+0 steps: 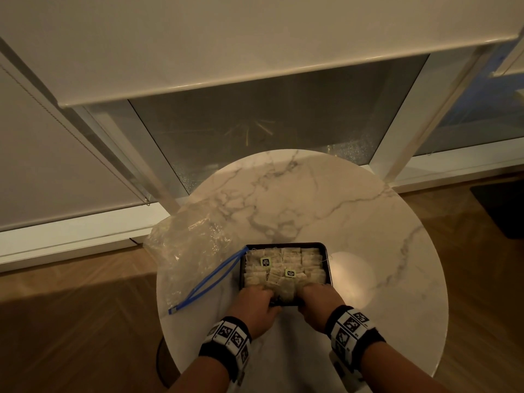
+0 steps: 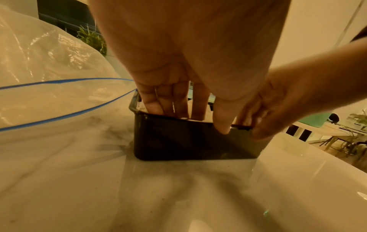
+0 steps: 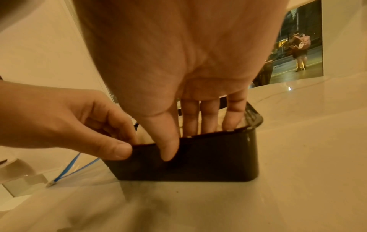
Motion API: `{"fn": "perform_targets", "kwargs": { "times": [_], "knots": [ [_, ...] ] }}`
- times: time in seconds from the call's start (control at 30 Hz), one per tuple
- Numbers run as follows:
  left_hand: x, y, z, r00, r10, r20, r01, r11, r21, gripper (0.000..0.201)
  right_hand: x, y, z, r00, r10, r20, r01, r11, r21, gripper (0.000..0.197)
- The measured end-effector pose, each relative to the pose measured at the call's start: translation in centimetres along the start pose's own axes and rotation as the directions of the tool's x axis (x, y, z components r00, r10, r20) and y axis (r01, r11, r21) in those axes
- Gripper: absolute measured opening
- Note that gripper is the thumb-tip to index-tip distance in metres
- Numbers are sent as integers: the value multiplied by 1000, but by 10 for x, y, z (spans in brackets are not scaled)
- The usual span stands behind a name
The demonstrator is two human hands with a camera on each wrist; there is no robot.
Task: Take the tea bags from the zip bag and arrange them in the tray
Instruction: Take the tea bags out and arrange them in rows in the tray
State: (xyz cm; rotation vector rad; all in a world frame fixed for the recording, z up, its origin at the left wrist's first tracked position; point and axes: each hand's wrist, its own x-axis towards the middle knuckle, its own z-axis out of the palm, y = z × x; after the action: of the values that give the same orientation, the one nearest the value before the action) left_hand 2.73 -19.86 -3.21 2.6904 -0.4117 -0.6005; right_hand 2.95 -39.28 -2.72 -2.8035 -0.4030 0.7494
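My left hand (image 1: pixel 256 304) and right hand (image 1: pixel 319 303): fingers straight inside tray (image 1: pixel 328 268), thumbs outside near wall. Press tea bags (image 1: pixel 286 268) away gently, evenly.

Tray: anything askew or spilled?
Nothing spilled. The tea bags sit packed in rows inside the black tray; two green tags lie loose on top. The zip bag overhangs the table edge.

Head view looks down; both wrist views closely share the tray (image 2: pixel 190 141).
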Motion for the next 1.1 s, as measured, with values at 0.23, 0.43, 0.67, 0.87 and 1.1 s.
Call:
{"fn": "perform_targets", "kwargs": {
  "times": [0.23, 0.43, 0.67, 0.87, 1.1],
  "knots": [
    [-3, 13, 13, 999, 28, 25, -29, 999, 24, 33, 10, -17, 6, 994, -91, 53, 81, 983, 166, 25],
    [-2, 15, 12, 999, -4, 50, 1, 997, 76, 31, 14, -21, 8, 993, -84, 85, 65, 977, 205, 29],
    [-4, 12, 4, 999, -46, -8, 46, 990, 134, 29, 8, -21, 3, 991, -98, 95, 73, 970, 233, 34],
    [-7, -2, 2, 994, -100, -32, 105, 946, 308, 43, -1, -9, -11, 998, 63, 18, -64, 997, 50, 35],
    [-8, 0, 2, 992, -121, 25, 106, 939, 326, 55, -2, -1, -14, 983, 172, 57, -160, 971, -177, 35]
  ]
}}
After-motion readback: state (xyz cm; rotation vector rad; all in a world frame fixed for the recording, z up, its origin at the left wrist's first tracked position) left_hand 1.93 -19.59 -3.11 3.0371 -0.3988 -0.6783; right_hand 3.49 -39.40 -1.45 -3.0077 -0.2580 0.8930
